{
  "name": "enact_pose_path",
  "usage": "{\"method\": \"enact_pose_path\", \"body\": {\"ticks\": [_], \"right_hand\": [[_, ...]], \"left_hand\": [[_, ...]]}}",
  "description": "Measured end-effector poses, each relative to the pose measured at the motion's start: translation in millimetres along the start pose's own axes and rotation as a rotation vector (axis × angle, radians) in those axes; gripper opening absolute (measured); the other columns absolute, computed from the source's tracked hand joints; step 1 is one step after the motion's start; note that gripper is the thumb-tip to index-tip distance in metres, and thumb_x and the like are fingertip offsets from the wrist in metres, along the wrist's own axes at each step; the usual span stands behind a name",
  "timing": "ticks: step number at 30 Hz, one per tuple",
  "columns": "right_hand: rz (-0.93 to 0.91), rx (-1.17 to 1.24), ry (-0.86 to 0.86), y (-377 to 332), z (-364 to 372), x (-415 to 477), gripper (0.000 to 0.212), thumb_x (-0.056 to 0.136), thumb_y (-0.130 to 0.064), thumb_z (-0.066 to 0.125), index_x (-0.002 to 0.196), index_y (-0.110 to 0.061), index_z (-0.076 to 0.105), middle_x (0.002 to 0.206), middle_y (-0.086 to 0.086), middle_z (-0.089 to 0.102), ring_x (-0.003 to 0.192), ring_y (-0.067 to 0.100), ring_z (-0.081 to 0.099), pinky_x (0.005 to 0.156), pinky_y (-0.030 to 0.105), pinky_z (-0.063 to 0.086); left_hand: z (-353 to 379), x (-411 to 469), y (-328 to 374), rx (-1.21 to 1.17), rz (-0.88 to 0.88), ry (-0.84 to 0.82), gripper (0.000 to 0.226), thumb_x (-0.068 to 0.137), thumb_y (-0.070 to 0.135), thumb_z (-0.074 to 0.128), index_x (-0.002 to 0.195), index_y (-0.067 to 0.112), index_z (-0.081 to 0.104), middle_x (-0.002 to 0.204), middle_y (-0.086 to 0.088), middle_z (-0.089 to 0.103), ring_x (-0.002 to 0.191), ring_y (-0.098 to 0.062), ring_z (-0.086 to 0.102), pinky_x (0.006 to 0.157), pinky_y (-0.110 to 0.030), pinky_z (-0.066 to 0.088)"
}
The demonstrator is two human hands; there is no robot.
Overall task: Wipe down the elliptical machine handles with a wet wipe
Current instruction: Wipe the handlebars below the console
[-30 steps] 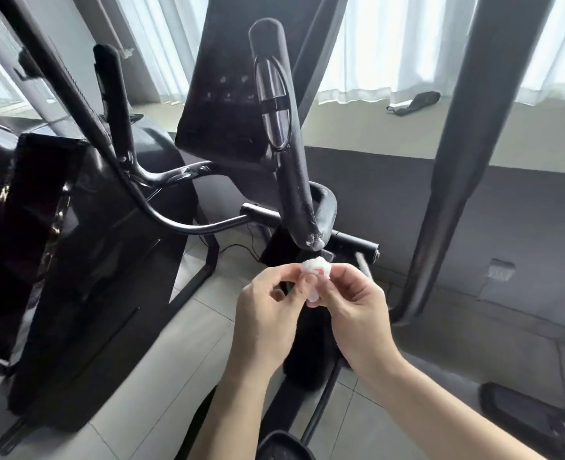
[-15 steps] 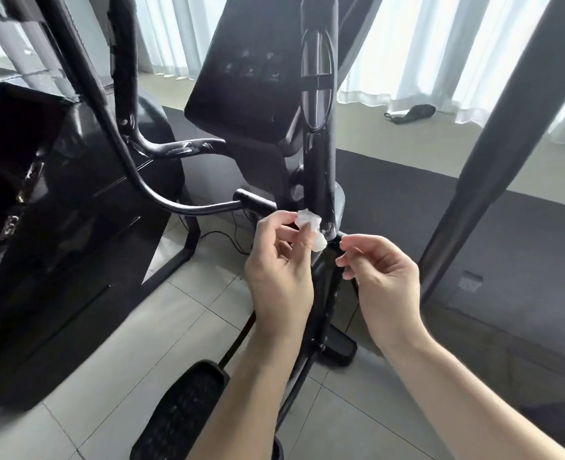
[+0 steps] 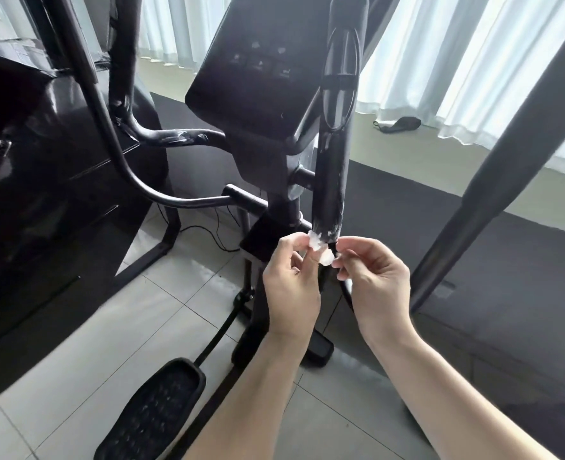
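Tiled floor below; left hand pinches limp, tearable white wet wipe under black padded handle; right hand: grip narrow, hold unclear.

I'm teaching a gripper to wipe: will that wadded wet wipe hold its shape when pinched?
Probably soft and floppy: the wet wipe sits crumpled in the left hand. Likely light, since a fingertip pinch carries it. White shreds on the handle hint it tears easily.
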State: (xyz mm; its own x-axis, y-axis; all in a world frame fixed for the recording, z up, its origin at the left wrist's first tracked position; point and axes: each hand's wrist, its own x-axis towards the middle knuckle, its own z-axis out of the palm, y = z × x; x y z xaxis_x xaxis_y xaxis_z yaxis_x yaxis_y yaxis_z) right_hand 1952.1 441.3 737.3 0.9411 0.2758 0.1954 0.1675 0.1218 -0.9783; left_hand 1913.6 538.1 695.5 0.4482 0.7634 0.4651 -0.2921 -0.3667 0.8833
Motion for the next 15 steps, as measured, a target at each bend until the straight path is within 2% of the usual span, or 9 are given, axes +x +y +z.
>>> {"method": "enact_pose_path", "body": {"ticks": [4,6,9,12,15], "right_hand": [[-0.005,-0.036,0.034,0,-1,3,0.033,0.097,0.01,0.056,0.093,-0.014,0.078,0.089,0.004,0.077,0.073,0.014,0.069,0.066,0.023,0.055],[-0.011,-0.034,0.047,-2,-4,4,0.034,0.097,0.008,0.058,0.092,-0.019,0.078,0.09,0.003,0.077,0.074,0.015,0.069,0.066,0.024,0.057],[-0.023,-0.039,0.061,-5,-5,5,0.036,0.097,0.008,0.059,0.09,-0.021,0.079,0.088,0.001,0.077,0.075,0.016,0.07,0.066,0.024,0.057],[-0.031,-0.051,0.078,-7,-5,6,0.036,0.096,0.01,0.057,0.091,-0.019,0.078,0.086,0.001,0.076,0.075,0.016,0.07,0.068,0.026,0.058],[-0.051,-0.052,0.072,-11,-3,5,0.035,0.097,0.009,0.058,0.091,-0.02,0.078,0.084,-0.001,0.076,0.076,0.016,0.071,0.068,0.026,0.058]], "left_hand": [[4,7,-1,-0.066,-0.219,-0.086,0.011,0.096,0.03,0.073,0.092,0.037,0.065,0.067,0.012,0.063,0.057,-0.014,0.056,0.058,-0.033,0.048],[2,4,6,-0.132,-0.278,-0.081,0.008,0.096,0.037,0.073,0.095,0.037,0.065,0.069,0.009,0.067,0.054,-0.012,0.058,0.053,-0.029,0.049],[-3,-1,23,-0.28,-0.241,-0.033,0.007,0.098,0.035,0.07,0.098,0.031,0.065,0.078,0.002,0.072,0.048,-0.011,0.054,0.045,-0.022,0.045],[-5,4,36,-0.361,-0.163,-0.026,0.007,0.101,0.029,0.066,0.097,0.026,0.063,0.077,-0.002,0.07,0.047,-0.015,0.049,0.043,-0.023,0.043],[-8,10,34,-0.346,-0.132,-0.057,0.009,0.104,0.025,0.063,0.095,0.024,0.062,0.072,0.002,0.066,0.046,-0.014,0.046,0.043,-0.023,0.042]]}}
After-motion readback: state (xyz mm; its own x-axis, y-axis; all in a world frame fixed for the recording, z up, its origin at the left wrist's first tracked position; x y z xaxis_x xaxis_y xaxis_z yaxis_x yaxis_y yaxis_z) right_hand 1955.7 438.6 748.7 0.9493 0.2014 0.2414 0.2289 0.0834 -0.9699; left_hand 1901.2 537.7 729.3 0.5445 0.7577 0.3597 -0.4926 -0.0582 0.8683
